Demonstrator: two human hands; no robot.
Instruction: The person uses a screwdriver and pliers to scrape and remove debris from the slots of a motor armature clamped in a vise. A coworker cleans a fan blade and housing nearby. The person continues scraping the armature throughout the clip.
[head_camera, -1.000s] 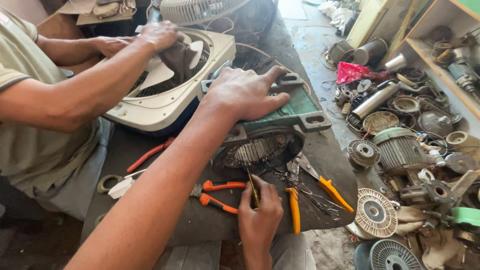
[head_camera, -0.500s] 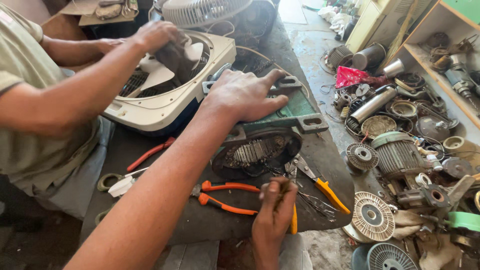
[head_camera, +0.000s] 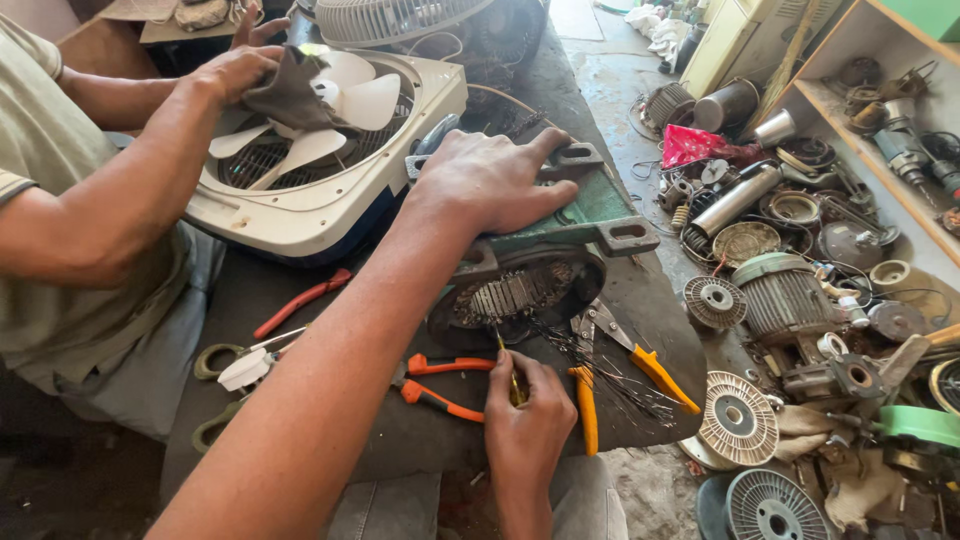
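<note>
The left hand is laid flat, fingers spread, on the green metal clamp frame holding the dark round wound motor stator. The right hand is pinched shut on a thin yellow-handled tool, its tip at the stator's lower edge. Since the earlier frame, the tool has been raised towards the windings. A dark, worn surface carries orange-handled pliers; motor parts litter the floor.

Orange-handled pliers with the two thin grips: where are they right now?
In the head view the orange-handled pliers lie flat on the dark workbench, low and centre, just left of the right hand and below the round motor stator.
</note>
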